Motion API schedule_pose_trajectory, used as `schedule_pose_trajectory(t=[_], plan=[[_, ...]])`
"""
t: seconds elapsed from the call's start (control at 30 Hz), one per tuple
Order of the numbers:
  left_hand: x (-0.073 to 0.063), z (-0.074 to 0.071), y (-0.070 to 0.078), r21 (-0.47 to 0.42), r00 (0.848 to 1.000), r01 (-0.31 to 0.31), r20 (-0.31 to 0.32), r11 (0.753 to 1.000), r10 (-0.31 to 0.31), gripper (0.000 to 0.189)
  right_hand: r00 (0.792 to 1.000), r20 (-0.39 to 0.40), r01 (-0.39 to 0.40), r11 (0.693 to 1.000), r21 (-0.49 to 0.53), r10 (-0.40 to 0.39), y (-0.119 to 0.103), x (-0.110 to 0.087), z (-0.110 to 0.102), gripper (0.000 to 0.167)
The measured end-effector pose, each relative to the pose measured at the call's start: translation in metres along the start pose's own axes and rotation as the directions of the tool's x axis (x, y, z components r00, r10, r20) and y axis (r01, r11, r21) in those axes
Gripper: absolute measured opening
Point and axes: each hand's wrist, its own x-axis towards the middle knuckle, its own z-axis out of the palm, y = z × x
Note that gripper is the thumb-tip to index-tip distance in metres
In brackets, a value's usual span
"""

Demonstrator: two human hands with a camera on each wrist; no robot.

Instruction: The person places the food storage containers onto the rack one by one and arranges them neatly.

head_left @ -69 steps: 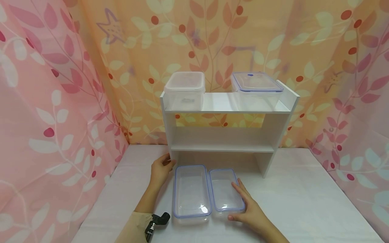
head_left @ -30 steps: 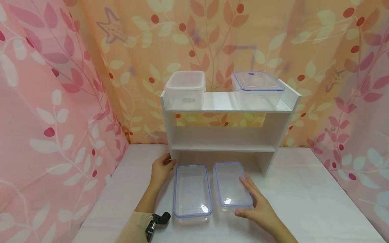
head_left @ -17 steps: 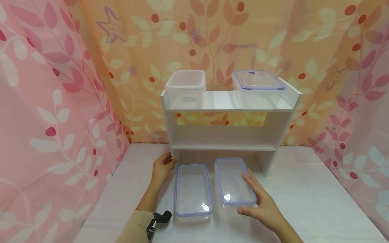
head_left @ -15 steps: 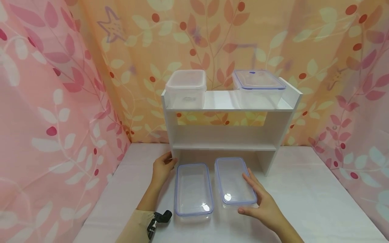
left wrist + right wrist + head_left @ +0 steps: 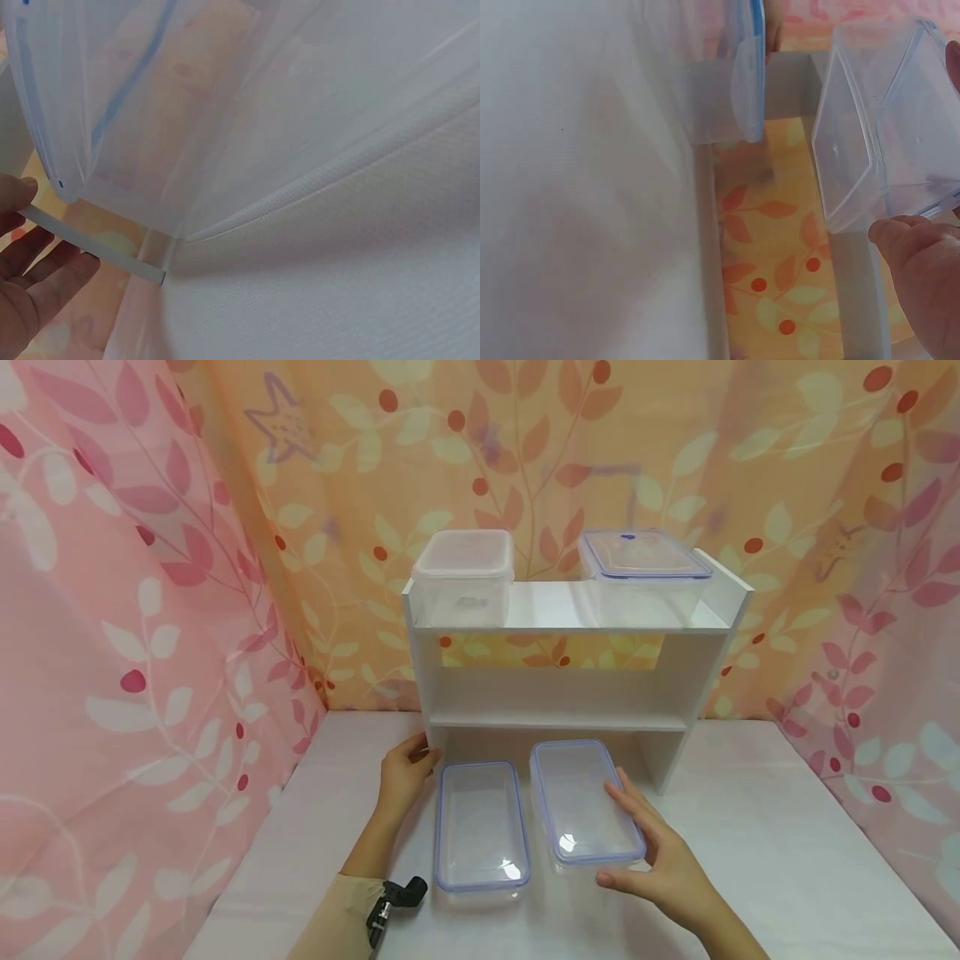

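Far left: pink cloth (image 5: 135, 710), leaf-patterned. Next, one tan sleeve (image 5: 335, 914) with a black wrist fitting (image 5: 401, 896); beyond it my left hand (image 5: 402, 774), thumb on one face and fingers on the other, pinching the front edge of the left side panel of a white shelf (image 5: 558, 697). On the shelf's top board, left end: one clear tub with a pale lid (image 5: 462, 577). Below and in front, flat on the desk (image 5: 787, 860): one clear blue-rimmed box (image 5: 482, 827), just beside that hand. To its right, apart from it: the held box (image 5: 588, 802), clear, blue-rimmed, raised off the desk before the shelf. At the top board's right end: one clear lidded box (image 5: 648, 568), rim also blue. Rightmost: my right hand (image 5: 667, 868), thumb and fingers parted to the box's width and gripping it, fingers along its right side, thumb by the near right corner.
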Motion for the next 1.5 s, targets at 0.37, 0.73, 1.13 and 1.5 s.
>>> schedule_pose_trajectory(t=[0.37, 0.73, 1.13, 1.5], plan=[[0.002, -0.001, -0.002, 0.010, 1.000, -0.002, 0.017, 1.000, 0.002, 0.041, 1.000, 0.013, 0.024, 1.000, -0.005, -0.024, -0.022, 0.007, -0.022, 0.103], [0.002, -0.001, -0.003, 0.000, 1.000, 0.004, 0.013, 1.000, -0.004, 0.044, 0.999, 0.025, -0.032, 0.999, -0.003, 0.032, -0.036, 0.023, -0.043, 0.097], [0.003, 0.000, -0.006, -0.016, 1.000, -0.008, 0.014, 1.000, 0.008, 0.043, 0.994, 0.016, -0.105, 0.993, 0.051, 0.104, -0.049, 0.046, -0.070, 0.093], [0.002, 0.000, -0.006, -0.017, 1.000, -0.002, 0.012, 1.000, 0.002, 0.043, 0.994, 0.001, -0.111, 0.988, 0.109, 0.111, -0.051, 0.068, -0.088, 0.092]])
